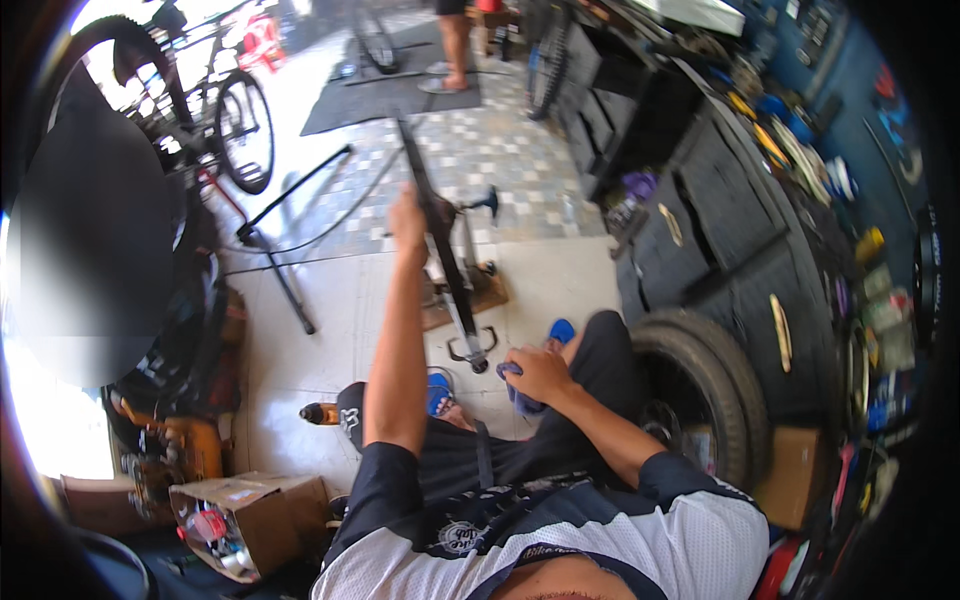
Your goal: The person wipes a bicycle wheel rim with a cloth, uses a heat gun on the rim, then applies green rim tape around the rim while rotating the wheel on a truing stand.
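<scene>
A bicycle wheel (433,205), seen nearly edge-on, stands upright in a wheel truing stand (468,240) on a wooden base (488,296). My left hand (407,222) is closed at the wheel's left side, its fingers slightly blurred and partly hidden. Just past the wheel's near end, my right hand (541,374) grips a bunched dark blue-grey rag (524,402). That hand is apart from the wheel. Two curved black arms (472,347) of the stand flank the wheel's near end. A black T-shaped knob (488,203) sticks out to the right.
Black drawer cabinets (725,195) and leaning tires (715,385) line my right. On the left are bicycles (243,130), a black stand (275,235), an orange-and-black bottle (320,413) and an open cardboard box (265,515). A person's legs (454,50) show on the far mat.
</scene>
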`<state>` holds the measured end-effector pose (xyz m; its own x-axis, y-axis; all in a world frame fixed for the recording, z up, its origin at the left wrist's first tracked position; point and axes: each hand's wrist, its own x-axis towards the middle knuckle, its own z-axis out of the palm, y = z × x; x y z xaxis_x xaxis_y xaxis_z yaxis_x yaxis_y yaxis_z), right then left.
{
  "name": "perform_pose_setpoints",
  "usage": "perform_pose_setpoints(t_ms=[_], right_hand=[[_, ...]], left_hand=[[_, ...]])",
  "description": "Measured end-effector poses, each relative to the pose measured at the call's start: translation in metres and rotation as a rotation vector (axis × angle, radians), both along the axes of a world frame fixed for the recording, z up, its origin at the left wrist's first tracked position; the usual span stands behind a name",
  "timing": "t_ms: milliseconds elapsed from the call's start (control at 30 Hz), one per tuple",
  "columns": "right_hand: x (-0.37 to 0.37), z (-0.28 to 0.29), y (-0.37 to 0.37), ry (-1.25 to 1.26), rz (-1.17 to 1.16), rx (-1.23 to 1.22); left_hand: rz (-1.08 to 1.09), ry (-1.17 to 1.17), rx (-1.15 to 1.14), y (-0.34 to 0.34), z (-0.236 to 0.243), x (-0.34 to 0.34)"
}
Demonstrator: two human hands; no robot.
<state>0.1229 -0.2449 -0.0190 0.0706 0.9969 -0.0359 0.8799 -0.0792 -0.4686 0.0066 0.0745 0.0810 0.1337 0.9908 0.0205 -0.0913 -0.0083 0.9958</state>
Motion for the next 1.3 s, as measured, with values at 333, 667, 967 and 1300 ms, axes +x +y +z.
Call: perform_pose_setpoints(t_ms=[333, 667, 967, 1300], right_hand=[[0.151, 0.184, -0.162, 0.034, -0.591, 0.292], [0.181, 0.227, -0.298, -0.315, -1.047, 0.171], [0.172, 0.209, -0.316, -0.750, -1.116, 0.101], [0.048, 0.113, -0.122, -0.092, -0.185, 0.020]], left_hand=[[0.197, 0.362, 0.398, -0.032, -0.004, -0.015], [0.220, 0.542, 0.543, -0.035, -0.002, -0.001], [0.092, 0.471, 0.309, -0.040, 0.026, -0.024], [0.602, 0.380, 0.299, -0.151, -0.035, -0.243]])
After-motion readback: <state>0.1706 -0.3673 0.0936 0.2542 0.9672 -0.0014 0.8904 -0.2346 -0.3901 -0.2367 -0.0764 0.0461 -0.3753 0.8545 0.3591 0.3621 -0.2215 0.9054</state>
